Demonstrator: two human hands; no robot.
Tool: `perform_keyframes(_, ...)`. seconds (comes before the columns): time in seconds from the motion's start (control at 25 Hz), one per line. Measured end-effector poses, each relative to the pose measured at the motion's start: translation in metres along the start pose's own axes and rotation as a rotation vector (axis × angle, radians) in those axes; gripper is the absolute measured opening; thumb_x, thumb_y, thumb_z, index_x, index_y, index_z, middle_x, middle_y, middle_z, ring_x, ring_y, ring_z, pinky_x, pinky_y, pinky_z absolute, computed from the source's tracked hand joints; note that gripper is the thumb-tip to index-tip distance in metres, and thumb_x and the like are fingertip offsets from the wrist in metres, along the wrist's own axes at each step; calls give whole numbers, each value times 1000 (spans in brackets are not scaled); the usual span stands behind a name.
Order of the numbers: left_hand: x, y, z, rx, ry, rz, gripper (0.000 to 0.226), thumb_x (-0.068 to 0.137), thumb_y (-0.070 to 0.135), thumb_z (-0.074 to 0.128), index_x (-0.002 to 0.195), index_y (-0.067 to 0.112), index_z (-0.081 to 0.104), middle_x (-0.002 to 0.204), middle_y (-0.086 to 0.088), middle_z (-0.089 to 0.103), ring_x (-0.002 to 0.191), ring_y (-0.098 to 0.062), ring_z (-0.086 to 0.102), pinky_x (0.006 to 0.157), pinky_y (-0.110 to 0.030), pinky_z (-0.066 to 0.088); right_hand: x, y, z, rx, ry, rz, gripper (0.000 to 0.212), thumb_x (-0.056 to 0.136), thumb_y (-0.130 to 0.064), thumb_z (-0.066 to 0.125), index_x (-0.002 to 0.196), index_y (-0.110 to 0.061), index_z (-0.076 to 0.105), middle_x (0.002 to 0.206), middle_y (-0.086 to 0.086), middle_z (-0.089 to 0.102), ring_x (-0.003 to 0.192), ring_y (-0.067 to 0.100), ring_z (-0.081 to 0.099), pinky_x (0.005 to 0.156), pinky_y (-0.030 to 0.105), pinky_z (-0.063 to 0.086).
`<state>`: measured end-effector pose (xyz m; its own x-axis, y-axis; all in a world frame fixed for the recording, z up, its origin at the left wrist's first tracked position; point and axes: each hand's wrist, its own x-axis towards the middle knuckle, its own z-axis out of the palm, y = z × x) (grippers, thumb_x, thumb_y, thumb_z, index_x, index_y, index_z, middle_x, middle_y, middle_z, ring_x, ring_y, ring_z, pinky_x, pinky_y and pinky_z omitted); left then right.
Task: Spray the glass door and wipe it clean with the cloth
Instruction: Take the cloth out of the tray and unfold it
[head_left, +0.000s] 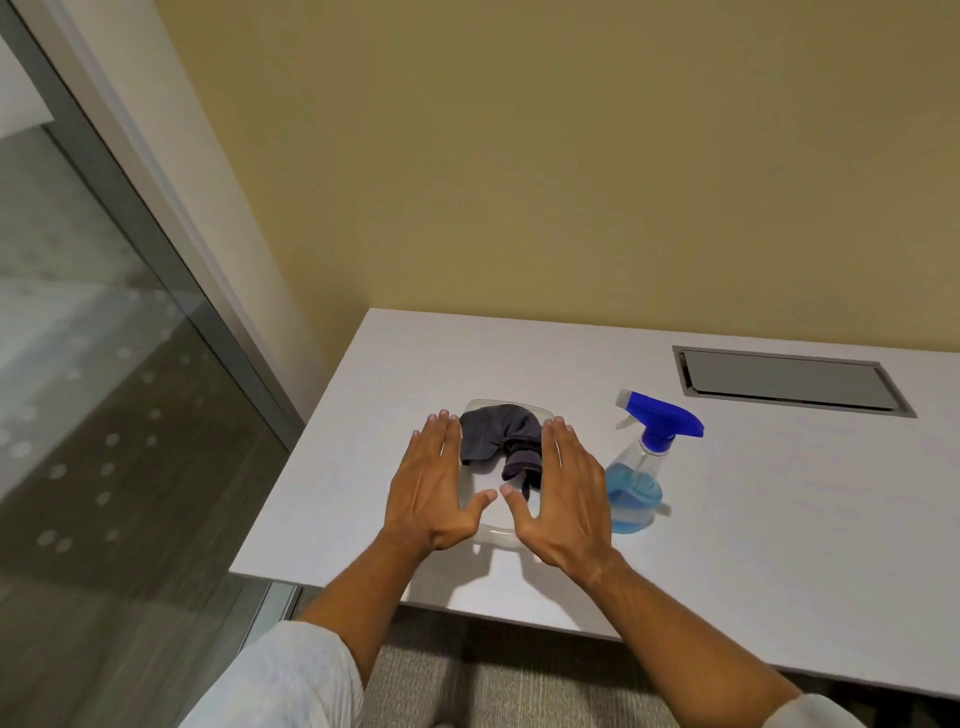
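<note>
Both hands hover flat over a pale counter (753, 519) at the centre of the frame, fingers straight and held together, thumbs angled inward until their tips nearly meet. The left hand (434, 488) and the right hand (563, 499) hold nothing; they flank a clear, shallow plastic container (493, 535) whose near rim shows between the wrists. Inside it, toward the far end, lies a crumpled dark grey cloth (496, 439), partly covered at its right edge by the fingers of the right hand. Whether the palms touch the container's sides cannot be told. Just right of the right hand stands an upright spray bottle (641, 478), clear with blue liquid in its lower part and a blue-and-white trigger head with its nozzle pointing toward the upper left. The glass door (93, 415), framed in grey metal, fills the left of the frame, well apart from the counter's things. A grey rectangular hatch (784, 379) is set flush in the counter at the right, below a yellow wall (571, 156). White sleeves (280, 680) show at the bottom edge.
</note>
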<state>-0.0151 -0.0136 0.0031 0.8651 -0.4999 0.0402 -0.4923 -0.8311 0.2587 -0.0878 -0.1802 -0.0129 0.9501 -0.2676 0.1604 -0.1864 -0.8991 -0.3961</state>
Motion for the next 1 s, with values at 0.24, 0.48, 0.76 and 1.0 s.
perform_keyframes(0.24,58,-29,5,-180,-42,42,92,83,58,57,153,9,20,159,-8,27,147,-23,24,117,-27,18,55,-10,11,12,7,147,84,87,-59,42,154,-12,20,160,9,24,148,26,23,119,35,12)
perform_keyframes(0.48,112,-43,19,-219,-78,90,65,76,40,67,130,8,50,125,-7,55,120,-25,47,95,-35,47,98,-2,20,78,-102,344,58,95,-36,56,146,-14,38,147,8,46,134,26,42,110,36,36)
perform_keyframes(0.76,139,-43,36,-170,-152,121,38,78,28,67,111,8,61,108,-7,62,109,-24,51,86,-28,46,123,5,29,28,-182,378,29,89,-26,67,112,-9,65,108,10,69,95,26,65,84,34,55)
perform_keyframes(1.0,143,-41,41,-212,-157,80,30,82,18,68,110,8,64,110,-7,65,109,-23,51,83,-24,41,127,13,38,64,-180,424,17,88,-18,67,100,-7,69,93,11,70,79,24,66,75,37,60)
